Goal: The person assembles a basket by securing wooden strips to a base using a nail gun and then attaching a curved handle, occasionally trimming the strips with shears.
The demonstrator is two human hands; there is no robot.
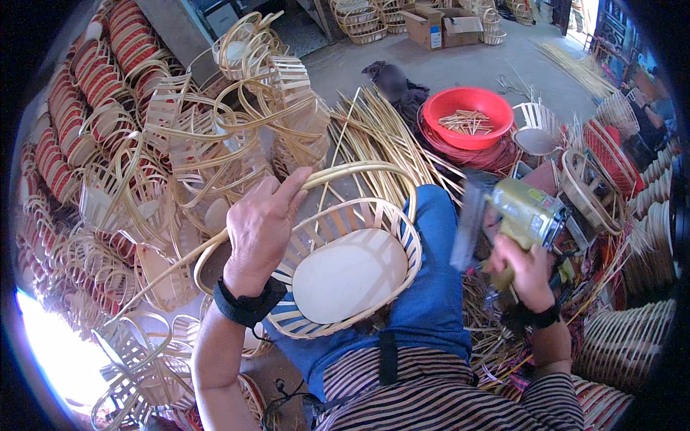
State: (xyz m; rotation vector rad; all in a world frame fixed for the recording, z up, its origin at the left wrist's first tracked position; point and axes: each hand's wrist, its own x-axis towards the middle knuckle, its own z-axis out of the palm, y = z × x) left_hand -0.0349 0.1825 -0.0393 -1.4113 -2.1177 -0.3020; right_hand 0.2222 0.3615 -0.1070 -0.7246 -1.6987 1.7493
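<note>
An oval woven basket (352, 276) with a flat pale base and slatted sides lies tilted across my lap. My left hand (259, 230) is closed around its arched cane handle (359, 169) on the left side. From under that hand, a thin cane strip (172, 273) runs out toward the lower left. On the right, apart from the basket, my right hand (523, 271) grips an olive-green nail gun (528, 210) by its handle. The tool's left end is smeared by motion.
Piled baskets (187, 136) fill the left. Ahead lie cane rods (381, 144) and a red basin (467, 100) holding short sticks. Stacked baskets (625, 345) and loose strips (489, 337) crowd the right. Cardboard boxes (440, 29) stand at the back.
</note>
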